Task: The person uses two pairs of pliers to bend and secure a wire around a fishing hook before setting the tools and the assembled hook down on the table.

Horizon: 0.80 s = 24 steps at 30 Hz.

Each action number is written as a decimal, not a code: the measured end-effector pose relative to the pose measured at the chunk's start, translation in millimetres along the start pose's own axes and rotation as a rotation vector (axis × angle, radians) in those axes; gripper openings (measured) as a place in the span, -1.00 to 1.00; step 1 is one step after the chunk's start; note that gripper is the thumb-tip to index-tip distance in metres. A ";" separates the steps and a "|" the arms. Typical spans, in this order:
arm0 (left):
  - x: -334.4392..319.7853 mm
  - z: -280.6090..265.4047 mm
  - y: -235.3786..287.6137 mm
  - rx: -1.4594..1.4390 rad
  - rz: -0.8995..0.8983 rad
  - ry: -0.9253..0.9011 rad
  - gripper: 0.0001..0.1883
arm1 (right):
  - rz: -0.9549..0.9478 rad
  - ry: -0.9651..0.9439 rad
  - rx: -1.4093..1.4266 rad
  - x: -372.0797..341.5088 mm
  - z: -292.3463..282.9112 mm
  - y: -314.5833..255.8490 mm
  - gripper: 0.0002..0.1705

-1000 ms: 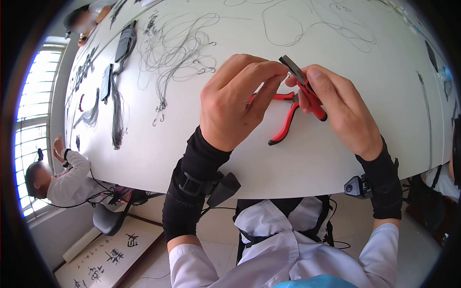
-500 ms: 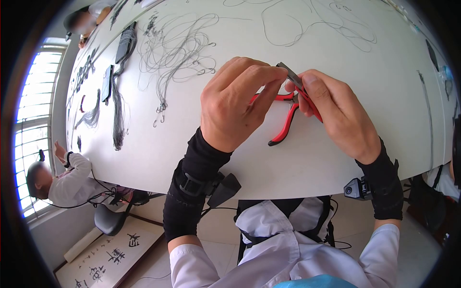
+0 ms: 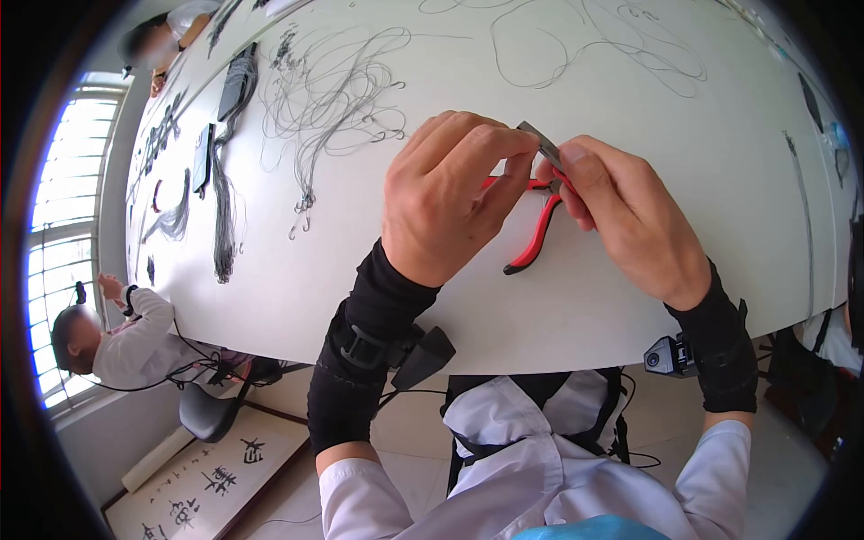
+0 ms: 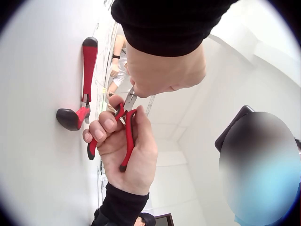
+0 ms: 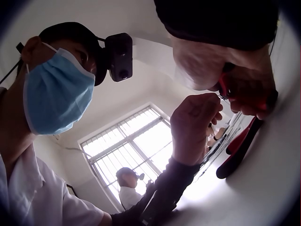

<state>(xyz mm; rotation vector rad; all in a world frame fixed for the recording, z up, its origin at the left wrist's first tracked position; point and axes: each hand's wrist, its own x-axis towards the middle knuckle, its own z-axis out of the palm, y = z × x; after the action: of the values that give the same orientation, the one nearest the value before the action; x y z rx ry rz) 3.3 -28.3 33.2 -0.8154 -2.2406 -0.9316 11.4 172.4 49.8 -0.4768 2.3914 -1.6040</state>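
Head view: two pairs of red-handled pliers are showing. One pair, the lying pliers (image 3: pixel 538 238), is resting on the white table (image 3: pixel 585 315), its two handles spreading apart. The other pair, the held pliers (image 3: pixel 540 144), is pointing upward just beyond the lying pliers; the right hand (image 3: pixel 634 220), to the right of the lying pliers, is gripping it with curled fingers. The left hand (image 3: pixel 445 198), left of the lying pliers, is bending its fingers, thumb and forefinger meeting at the held pliers' tip; I cannot tell whether they are pinching anything. One tangle of thin lines (image 3: pixel 342 99), with at least four hooks, is lying leftward of the lying pliers.

Left wrist view: right of the lying pliers, the right hand is holding both handles of the held pliers; the left fingertips are mostly hiding.

Right wrist view: the right hand is hovering above the lying pliers. One blue mask (image 5: pixel 59 92) and one barred window (image 5: pixel 129 146) are showing well left of them.
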 end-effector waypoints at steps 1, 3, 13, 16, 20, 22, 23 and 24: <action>-0.2 0.5 0.3 -0.001 -0.001 0.001 -0.79 | -0.018 0.008 -0.007 0.2 1.0 1.7 -0.55; -0.3 0.9 0.5 -0.002 -0.001 0.002 -0.79 | 0.021 0.004 -0.028 0.3 0.8 0.4 -0.55; 2.4 5.2 5.9 -0.056 -0.147 0.087 -0.86 | 0.063 0.072 0.049 4.7 -2.4 8.7 -0.46; -1.4 4.5 13.6 -0.074 -0.217 -0.017 -0.82 | 0.134 0.120 0.150 11.5 -14.7 9.1 -0.43; -10.7 4.5 33.3 0.187 -0.227 -0.405 -0.55 | 0.187 0.142 0.366 15.9 -23.4 11.3 -0.43; -16.9 5.8 42.7 0.312 -0.220 -0.450 -0.44 | 0.198 0.151 0.420 18.0 -26.6 12.0 -0.43; -21.7 4.6 43.9 0.347 -0.232 -0.454 -0.36 | 0.202 0.157 0.438 18.9 -28.1 12.8 -0.44; -25.3 5.1 42.7 0.327 -0.251 -0.449 -0.37 | 0.209 0.161 0.458 19.3 -28.7 13.6 -0.45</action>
<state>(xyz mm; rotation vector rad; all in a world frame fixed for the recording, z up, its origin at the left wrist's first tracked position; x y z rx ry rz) 48.7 -7.9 30.1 -0.6479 -2.8383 -0.4916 -18.7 194.2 48.0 -0.0109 1.9925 -2.0647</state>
